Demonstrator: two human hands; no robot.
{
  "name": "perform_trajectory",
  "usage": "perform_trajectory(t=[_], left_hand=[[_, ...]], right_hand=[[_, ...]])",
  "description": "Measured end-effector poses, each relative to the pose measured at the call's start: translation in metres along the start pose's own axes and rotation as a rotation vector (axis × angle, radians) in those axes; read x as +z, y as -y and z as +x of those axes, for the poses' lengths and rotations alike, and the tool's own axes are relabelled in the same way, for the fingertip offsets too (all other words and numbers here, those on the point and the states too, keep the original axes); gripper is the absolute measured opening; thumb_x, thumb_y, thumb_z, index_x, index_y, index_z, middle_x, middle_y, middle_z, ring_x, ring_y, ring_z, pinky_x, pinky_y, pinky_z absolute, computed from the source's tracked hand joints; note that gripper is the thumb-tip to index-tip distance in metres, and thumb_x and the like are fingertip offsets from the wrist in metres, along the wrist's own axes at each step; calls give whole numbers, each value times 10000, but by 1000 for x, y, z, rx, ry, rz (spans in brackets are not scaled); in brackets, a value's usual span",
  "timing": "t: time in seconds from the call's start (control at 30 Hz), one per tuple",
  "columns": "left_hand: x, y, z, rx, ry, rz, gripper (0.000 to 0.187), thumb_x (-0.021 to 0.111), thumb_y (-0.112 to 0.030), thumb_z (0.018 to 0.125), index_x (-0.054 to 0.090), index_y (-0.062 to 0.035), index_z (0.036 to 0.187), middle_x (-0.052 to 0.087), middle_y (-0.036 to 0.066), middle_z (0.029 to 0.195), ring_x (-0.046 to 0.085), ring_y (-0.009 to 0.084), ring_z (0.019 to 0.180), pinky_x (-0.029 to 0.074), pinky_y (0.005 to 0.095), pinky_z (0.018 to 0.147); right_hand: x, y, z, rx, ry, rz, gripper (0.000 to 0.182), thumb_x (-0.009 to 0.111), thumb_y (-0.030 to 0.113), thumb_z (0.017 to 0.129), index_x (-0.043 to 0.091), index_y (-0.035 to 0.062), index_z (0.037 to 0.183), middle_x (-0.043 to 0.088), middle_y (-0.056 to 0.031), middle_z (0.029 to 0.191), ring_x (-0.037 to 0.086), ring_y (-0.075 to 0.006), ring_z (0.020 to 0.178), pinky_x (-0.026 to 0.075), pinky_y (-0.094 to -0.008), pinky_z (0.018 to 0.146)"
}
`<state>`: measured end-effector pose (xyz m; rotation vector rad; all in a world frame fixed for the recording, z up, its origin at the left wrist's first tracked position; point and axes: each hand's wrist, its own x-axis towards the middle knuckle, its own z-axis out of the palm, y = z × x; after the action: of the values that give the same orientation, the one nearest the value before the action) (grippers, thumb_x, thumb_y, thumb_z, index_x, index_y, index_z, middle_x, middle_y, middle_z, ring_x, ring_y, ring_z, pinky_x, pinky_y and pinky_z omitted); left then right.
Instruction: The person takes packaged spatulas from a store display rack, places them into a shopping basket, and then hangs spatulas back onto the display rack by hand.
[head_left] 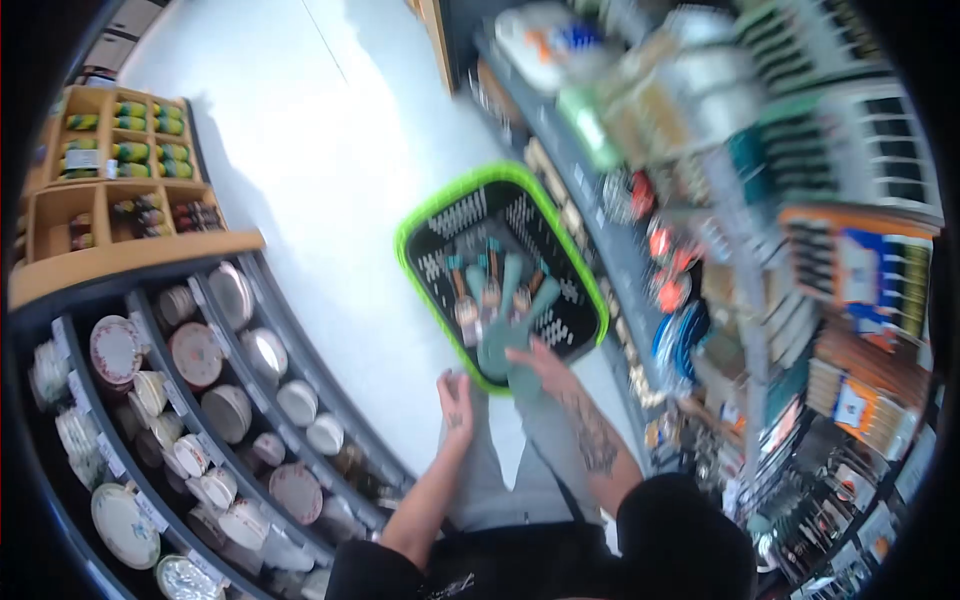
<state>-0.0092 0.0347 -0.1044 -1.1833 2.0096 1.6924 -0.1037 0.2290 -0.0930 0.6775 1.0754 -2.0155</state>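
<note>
I recorded one shopping basket point(425, 225), black mesh with a bright green rim, standing on the pale floor point(300, 130) of the aisle ahead of the person's legs. Inside it I counted roughly four or five carded utensil packs point(492, 285), lying side by side toward the middle; motion blur prevented a firmer count. One teal-grey silicone utensil point(500, 335) lay over the near rim of the basket, its forked end pointing into the basket. Two hands were in view. The right hand point(540, 362) rested on the near end of that teal utensil, fingers spread flat; whether it gripped the item I could not tell. The left hand point(456, 398) was open, palm up, fingers loosely curled, holding nothing, just short of the basket's near edge. To the left I noted three dark shelf tiers point(215, 345) carrying many plates and bowls, too numerous to count, beneath one wooden cubby unit point(110, 215) of small bottles. To the right, blurred racks point(800, 230) held packaged kitchenware.
</note>
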Motion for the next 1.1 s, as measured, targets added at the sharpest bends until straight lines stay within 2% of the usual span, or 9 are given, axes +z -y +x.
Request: perform_trajectory(t=[0.07,0.13,0.27,0.37,0.6,0.7,0.83,1.0,1.1], left_hand=[[-1,-85,-23,63,167,-268,716,639,-266,953,217,-34,1483,593,137,1155,617,220,1027,517,321,854],[-4,-167,-47,-15,246,-564,809,672,-218,928,136,-87,1520,586,127,1174,613,192,1024,533,284,786],[-15,-259,-73,223,435,-383,808,770,-226,840,284,-29,1455,602,120,1161,610,174,1035,521,291,837],[-43,-340,-125,400,488,-486,738,832,-217,769,406,-12,1335,618,104,1139,619,176,1028,506,321,891],[-79,-416,-146,752,403,-547,851,838,-194,762,315,17,1400,558,156,1235,602,220,1080,503,340,918],[-95,-457,-153,729,561,-614,928,837,-199,767,249,14,1453,529,169,1278,575,236,1136,496,349,940],[-101,-481,-163,794,749,-642,983,828,-187,781,182,-2,1497,480,177,1342,533,250,1202,482,361,969],[-101,-491,-177,729,930,-633,914,811,-201,796,231,-38,1484,524,138,1280,569,225,1137,504,350,936],[-100,-500,-177,492,1099,-650,710,805,-232,809,369,-80,1349,600,99,1116,646,204,931,559,320,800]], right_hand=[[29,46,-57,-65,81,-103,547,743,158,861,508,9,1332,621,-56,1209,576,-137,1115,470,-313,968],[39,75,-101,-86,78,-296,535,758,119,843,520,-18,1303,634,-68,1188,602,-152,1071,485,-327,951],[100,138,-188,-330,33,-591,508,801,149,811,569,-3,1236,673,-61,1089,636,-134,973,519,-297,843],[164,174,-240,-450,-93,-665,476,802,140,806,588,-5,1207,680,-53,1059,636,-121,944,520,-288,817],[280,206,-298,-856,-349,-735,375,799,145,791,643,-4,1098,716,-75,972,659,-136,883,523,-310,806],[327,221,-323,-986,-565,-873,386,800,173,754,641,-16,1051,717,-155,958,701,-226,878,528,-350,804],[368,224,-345,-1090,-758,-1006,477,769,188,762,586,-28,1145,705,-211,955,692,-367,907,526,-404,829],[399,213,-359,-971,-954,-1053,623,752,231,765,498,-59,1255,648,-274,1036,613,-463,984,473,-491,877],[415,214,-372,-921,-962,-1037,565,723,203,785,485,-85,1208,647,-307,896,631,-474,881,495,-504,785]])
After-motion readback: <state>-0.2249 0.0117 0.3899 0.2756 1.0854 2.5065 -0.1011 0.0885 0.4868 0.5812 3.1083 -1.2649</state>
